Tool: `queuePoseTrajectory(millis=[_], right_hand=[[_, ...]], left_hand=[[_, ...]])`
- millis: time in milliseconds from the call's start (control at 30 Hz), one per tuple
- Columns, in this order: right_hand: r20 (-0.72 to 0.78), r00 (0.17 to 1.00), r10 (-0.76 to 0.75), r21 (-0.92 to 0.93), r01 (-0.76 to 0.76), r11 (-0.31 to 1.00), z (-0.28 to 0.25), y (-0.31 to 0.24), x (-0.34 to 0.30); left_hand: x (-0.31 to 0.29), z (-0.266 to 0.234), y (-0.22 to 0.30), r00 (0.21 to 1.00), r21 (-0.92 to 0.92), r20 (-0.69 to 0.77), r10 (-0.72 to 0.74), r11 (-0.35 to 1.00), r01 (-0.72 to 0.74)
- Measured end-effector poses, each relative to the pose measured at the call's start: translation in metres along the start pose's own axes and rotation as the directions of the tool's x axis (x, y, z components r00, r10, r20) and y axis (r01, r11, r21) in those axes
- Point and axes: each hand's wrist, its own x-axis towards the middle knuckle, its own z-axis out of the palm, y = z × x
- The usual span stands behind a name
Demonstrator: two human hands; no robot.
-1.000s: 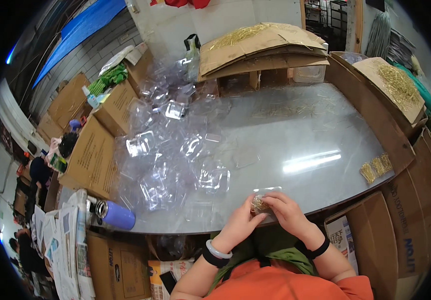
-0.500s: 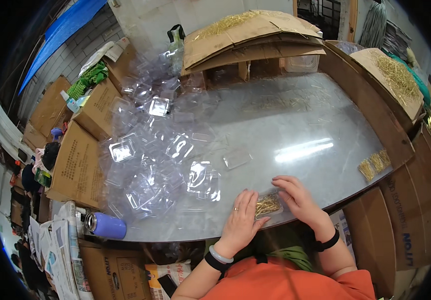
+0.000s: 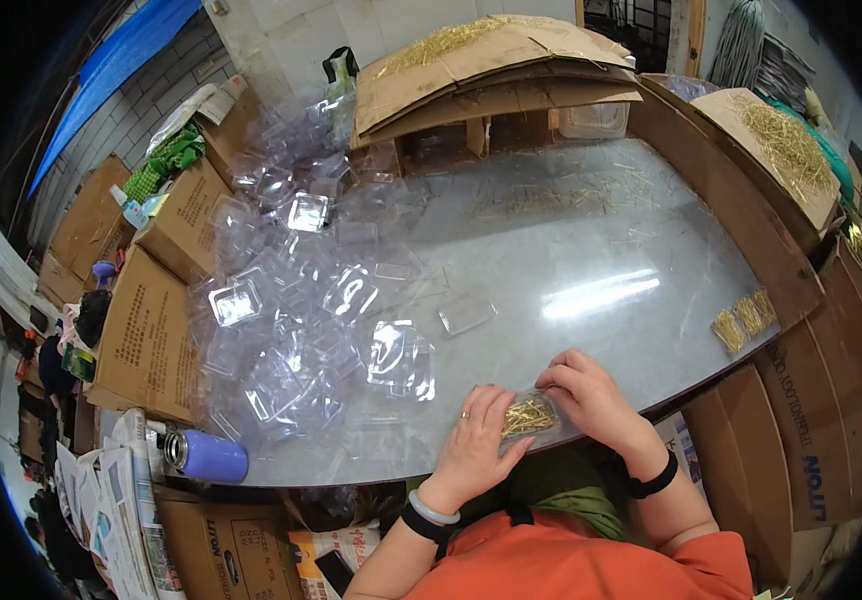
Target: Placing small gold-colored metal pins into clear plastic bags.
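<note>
A small clear plastic box (image 3: pixel 548 426) filled with thin gold metal sticks (image 3: pixel 526 415) lies at the near edge of the table. My left hand (image 3: pixel 473 438) is closed around its left end, fingers along the far side and thumb toward the near side. At the box's far right corner, my right hand (image 3: pixel 591 402) has its fingertips drawn together on the rim; whether a lid is between them I cannot tell. Beyond the hands lies a single flat clear plastic piece (image 3: pixel 467 315).
A heap of clear plastic boxes and lids (image 3: pixel 301 330) covers the table's left side. A purple bottle (image 3: pixel 213 456) lies at the near left edge. Filled packs of gold sticks (image 3: pixel 744 320) sit at the right edge. Cardboard walls (image 3: pixel 731 215) border the table (image 3: pixel 511 250).
My right hand's fingers, spread beside the box before, have come together at its far right corner. The left hand still holds the box's left end. The whole view has shifted slightly.
</note>
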Motion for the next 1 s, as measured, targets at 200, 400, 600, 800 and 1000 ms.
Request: queuePoseTrajectory(millis=[200, 400, 600, 800, 1000], right_hand=[[-0.048, 0.982, -0.182, 0.044, 0.185, 0.982, 0.011, 0.006, 0.001], [0.122, 0.975, 0.187, 0.151, -0.205, 0.967, -0.024, -0.010, -0.042], [-0.004, 0.980, 0.197, 0.140, -0.195, 0.971, -0.007, -0.009, -0.046], [-0.011, 0.992, 0.126, 0.060, -0.125, 0.990, -0.003, -0.021, -0.023], [-0.228, 0.974, -0.013, -0.138, -0.019, 0.990, 0.015, -0.018, -0.038]], left_hand=[[0.000, 0.003, 0.002, 1.000, -0.023, 0.010, -0.030, 0.999, 0.030], [-0.003, 0.001, 0.001, 0.999, -0.003, 0.016, -0.038, 0.999, 0.038], [0.000, -0.002, 0.002, 0.999, -0.042, 0.030, -0.035, 0.998, 0.036], [0.000, -0.002, 0.002, 1.000, -0.038, 0.017, -0.014, 0.999, 0.014], [-0.003, 0.000, 0.003, 0.999, 0.003, 0.015, -0.034, 0.999, 0.034]])
